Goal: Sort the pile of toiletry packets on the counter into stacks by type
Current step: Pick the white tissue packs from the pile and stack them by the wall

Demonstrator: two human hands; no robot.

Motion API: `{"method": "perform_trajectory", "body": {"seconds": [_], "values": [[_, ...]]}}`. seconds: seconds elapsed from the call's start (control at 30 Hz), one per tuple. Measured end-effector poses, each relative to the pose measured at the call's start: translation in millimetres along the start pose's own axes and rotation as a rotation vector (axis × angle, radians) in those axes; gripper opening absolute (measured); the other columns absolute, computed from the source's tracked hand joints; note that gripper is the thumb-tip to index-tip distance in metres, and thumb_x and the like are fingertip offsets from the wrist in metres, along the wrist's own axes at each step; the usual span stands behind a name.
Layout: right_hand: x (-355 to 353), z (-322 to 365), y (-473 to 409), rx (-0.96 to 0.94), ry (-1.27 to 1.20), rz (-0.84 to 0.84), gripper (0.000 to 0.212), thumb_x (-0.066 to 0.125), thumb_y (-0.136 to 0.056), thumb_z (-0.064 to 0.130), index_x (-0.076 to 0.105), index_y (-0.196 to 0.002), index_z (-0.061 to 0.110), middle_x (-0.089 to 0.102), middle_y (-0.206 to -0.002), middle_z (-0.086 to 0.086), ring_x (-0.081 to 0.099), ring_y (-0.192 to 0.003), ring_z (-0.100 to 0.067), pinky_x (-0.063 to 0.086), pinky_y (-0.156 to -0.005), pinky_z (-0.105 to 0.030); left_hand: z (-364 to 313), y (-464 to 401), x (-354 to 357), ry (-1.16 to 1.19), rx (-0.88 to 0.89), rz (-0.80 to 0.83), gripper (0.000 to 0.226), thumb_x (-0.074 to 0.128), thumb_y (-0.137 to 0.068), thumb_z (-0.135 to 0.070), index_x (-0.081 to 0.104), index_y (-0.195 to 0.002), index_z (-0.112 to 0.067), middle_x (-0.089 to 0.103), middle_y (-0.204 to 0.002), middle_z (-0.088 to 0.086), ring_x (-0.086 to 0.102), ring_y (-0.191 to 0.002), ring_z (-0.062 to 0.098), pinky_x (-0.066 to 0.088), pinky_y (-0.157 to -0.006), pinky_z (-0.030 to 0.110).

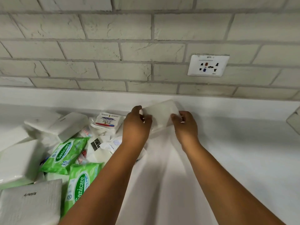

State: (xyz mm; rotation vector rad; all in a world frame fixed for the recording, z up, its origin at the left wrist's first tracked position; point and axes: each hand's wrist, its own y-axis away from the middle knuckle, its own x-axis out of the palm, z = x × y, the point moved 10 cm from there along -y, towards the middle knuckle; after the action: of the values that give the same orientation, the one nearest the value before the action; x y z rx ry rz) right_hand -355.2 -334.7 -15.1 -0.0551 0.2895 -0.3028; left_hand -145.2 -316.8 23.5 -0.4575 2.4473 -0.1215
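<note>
Both hands were clamped on one white tissue packet [159, 114] at the back of the white bench [227, 151], close to the brick wall [129, 46]. The left hand [137, 125] gripped its left end, fingers curled over the top edge; the right hand [185, 125] pinched its right end. The hands were apart, with the packet between them. The pile [65, 143] lay to the left on the bench: two green Sanicare wipes packs [65, 155], a Dove soap packet [107, 121], more white tissue packs [21, 163] and small sachets [110, 143]. A wall socket [208, 65] sat above and to the right
</note>
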Motion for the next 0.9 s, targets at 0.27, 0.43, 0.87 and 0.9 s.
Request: {"method": "perform_trajectory", "body": {"seconds": [0.27, 0.43, 0.87, 0.9], "values": [[-115.3, -13.3, 26.9, 0.004, -0.151, -0.217, 0.012, 0.066, -0.088, 0.033, 0.057, -0.092, 0.026, 0.062, -0.085, 0.009, 0.061, -0.080, -0.009, 0.049, -0.074, -0.023, -74.6, 45.3, 47.0, 0.192, 0.059, 0.063, 0.013, 0.065, -0.089, -0.030, 0.057, -0.088, -0.019, 0.060, -0.081, -0.011, 0.055, -0.073, 0.000, 0.037, -0.062, 0.005], [-210.3, -11.0, 28.4, -0.053, -0.166, -0.311, 0.019, 0.064, -0.090, 0.029, 0.052, -0.080, 0.039, 0.060, -0.081, 0.015, 0.059, -0.072, 0.001, 0.045, -0.066, -0.013, -136.3, 83.6, 104.2, 0.334, 0.097, 0.092, 0.011, 0.064, -0.090, -0.027, 0.057, -0.098, -0.023, 0.061, -0.094, -0.014, 0.057, -0.082, -0.006, 0.039, -0.065, 0.000], [-453.0, -55.1, -6.4, -0.064, -0.090, -0.450, 0.011, 0.061, -0.091, 0.024, 0.058, -0.096, 0.033, 0.063, -0.082, 0.011, 0.062, -0.074, -0.010, 0.049, -0.068, -0.021, -298.6, 167.6, 288.6, 0.542, 0.145, 0.257, 0.023, 0.049, -0.092, -0.015, 0.063, -0.106, -0.026, 0.064, -0.096, -0.019, 0.065, -0.091, 0.008, 0.049, -0.075, 0.014], [-469.1, -56.8, -13.7, -0.069, -0.073, -0.457, 0.010, 0.061, -0.091, 0.024, 0.058, -0.096, 0.032, 0.063, -0.081, 0.011, 0.062, -0.073, -0.009, 0.048, -0.066, -0.021, -309.6, 169.6, 301.5, 0.545, 0.143, 0.279, 0.026, 0.047, -0.093, -0.013, 0.063, -0.109, -0.025, 0.061, -0.092, -0.022, 0.064, -0.088, 0.006, 0.047, -0.071, 0.010]]}}
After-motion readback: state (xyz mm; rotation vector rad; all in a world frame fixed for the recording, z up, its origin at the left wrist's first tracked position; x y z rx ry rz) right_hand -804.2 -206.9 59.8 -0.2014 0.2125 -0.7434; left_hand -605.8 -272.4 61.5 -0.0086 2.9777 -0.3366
